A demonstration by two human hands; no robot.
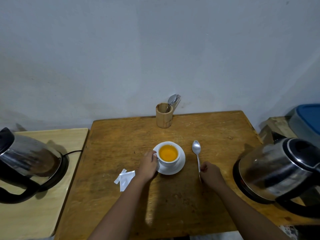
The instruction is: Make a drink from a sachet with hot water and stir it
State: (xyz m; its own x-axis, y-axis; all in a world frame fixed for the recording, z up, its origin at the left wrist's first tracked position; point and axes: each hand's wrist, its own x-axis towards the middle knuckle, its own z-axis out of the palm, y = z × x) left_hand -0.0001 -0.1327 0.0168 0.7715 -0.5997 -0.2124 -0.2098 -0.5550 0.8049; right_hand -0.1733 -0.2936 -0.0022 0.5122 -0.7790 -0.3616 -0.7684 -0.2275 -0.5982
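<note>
A white cup [168,162] full of orange drink stands on a white saucer [180,168] in the middle of the brown wooden table [173,196]. My left hand [148,166] grips the cup's handle on its left side. A metal spoon [197,153] lies flat on the table to the right of the saucer, bowl pointing away from me. My right hand [210,172] pinches the near end of the spoon's handle. A torn white sachet [125,178] with its torn-off strip lies on the table to the left of my left wrist.
A steel electric kettle [284,172] stands at the table's right edge. A second kettle [26,163] sits on a pale side table [43,213] at the left. A wooden holder [164,117] with cutlery stands at the back edge by the wall. A blue-lidded container [306,120] is far right.
</note>
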